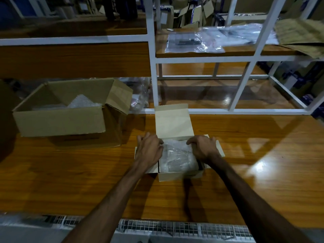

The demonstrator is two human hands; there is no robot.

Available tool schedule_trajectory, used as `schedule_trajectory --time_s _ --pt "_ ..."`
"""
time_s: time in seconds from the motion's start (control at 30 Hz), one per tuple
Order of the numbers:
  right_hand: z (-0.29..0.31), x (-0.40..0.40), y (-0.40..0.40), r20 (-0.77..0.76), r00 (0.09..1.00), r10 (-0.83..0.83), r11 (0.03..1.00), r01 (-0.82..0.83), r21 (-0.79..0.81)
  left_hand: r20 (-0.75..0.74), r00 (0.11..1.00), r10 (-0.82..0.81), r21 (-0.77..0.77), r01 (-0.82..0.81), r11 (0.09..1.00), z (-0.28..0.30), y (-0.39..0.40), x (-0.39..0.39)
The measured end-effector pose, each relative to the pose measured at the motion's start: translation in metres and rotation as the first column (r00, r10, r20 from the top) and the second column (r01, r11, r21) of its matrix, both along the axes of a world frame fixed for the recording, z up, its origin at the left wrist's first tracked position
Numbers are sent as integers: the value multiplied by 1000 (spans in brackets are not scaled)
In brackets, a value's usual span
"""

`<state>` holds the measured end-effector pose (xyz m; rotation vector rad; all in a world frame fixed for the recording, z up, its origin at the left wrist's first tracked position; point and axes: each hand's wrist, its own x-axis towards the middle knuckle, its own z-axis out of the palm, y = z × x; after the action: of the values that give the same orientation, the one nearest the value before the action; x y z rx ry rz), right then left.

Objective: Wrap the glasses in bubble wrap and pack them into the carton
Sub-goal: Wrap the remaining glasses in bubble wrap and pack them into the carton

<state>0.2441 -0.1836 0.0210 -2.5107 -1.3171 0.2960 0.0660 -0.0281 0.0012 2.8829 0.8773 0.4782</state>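
Observation:
A small pale carton (175, 176) sits open in the middle of the wooden table, its lid flap (173, 121) standing up at the back. Inside lies a bundle of bubble wrap (177, 156); what it wraps is hidden. My left hand (149, 149) rests over the carton's left side with its fingers curled onto the bundle's far left corner. My right hand (203, 148) is at the right side, fingers curled down onto the bundle's far right corner. Both hands press the bundle into the carton.
A large brown cardboard box (59, 120) with bubble wrap inside stands open at the left. A white metal shelf frame (152, 67) rises behind the carton, with plastic bags (194, 41) on its upper shelf. A wire grid runs along the table's near edge (175, 225).

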Motion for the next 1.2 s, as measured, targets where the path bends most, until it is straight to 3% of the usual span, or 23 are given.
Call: schedule_trajectory --time_s 0.13,0.33,0.53,0.77,1.1,1.2 --pt "-4 -8 2 -110 993 -32 979 53 196 70 997 28 -46 -25 999 8 -6 -19" --pt "19 -38 40 -260 958 124 889 10 458 174 979 108 -102 -91 991 46 3 -58" --pt "69 -76 102 -371 883 287 842 -47 538 225 966 129 -129 -102 986 96 50 -107" --pt "131 -117 192 -326 844 426 808 -193 556 304 945 119 -131 -82 988 140 159 -152" --pt "133 -168 348 -178 914 365 860 -258 440 -10 998 56 -203 -57 977 159 335 -158" --pt "127 -173 368 -190 928 320 889 -225 398 -80 997 -19 -329 -9 944 152 368 -146"
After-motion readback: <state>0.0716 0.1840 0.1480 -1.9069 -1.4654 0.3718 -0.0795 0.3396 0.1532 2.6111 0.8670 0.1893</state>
